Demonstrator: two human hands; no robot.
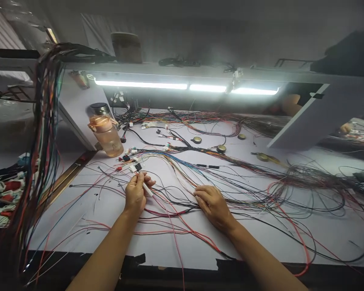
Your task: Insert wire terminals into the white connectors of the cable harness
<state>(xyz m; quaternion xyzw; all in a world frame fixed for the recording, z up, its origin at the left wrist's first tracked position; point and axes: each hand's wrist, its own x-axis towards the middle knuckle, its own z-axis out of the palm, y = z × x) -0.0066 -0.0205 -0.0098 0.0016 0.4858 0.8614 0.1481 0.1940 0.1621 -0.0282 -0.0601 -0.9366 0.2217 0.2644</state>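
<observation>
My left hand (136, 190) is closed in a pinch, with a small white and black wire connector (136, 167) at its fingertips. A short white sleeve-like piece (147, 189) lies under its fingers, and a pink wire (171, 220) trails from it toward the front edge. My right hand (211, 204) rests low over the table, fingers curled together on thin wires (185, 184) of the harness; its fingertips are partly hidden. Between the hands run black and red wires (170, 211). A red connector (119, 168) lies left of my left hand.
An orange-lidded bottle (107, 137) stands back left. Tape rolls (221, 148) lie behind the harness (245, 165). A thick wire bundle (47, 117) hangs at left beside a pile of connectors (6, 194). Lit tubes (139, 84) run under the shelf. Tangled wires (309, 178) spread right.
</observation>
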